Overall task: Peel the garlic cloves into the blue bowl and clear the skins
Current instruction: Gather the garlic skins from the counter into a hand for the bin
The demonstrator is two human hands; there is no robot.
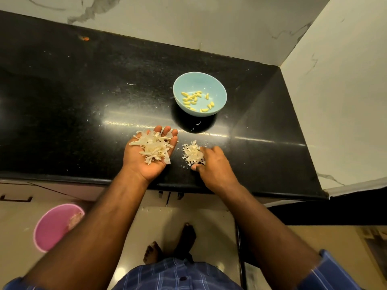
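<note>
The blue bowl (218, 88) stands on the black counter and holds several peeled yellow garlic cloves (193, 100). My left hand (146, 162) lies palm up near the counter's front edge, fingers straight, carrying a heap of pale garlic skins (152, 146). To its right a smaller pile of skins (191, 152) sits on the counter. My right hand (213, 164) is palm down beside that pile, its curled fingers and thumb around the pile's right side.
The black granite counter (83, 101) meets white marbled walls at the back and right. Small skin scraps (198, 123) lie near the bowl. A pink bin (54, 227) stands on the floor at the lower left, below the counter edge.
</note>
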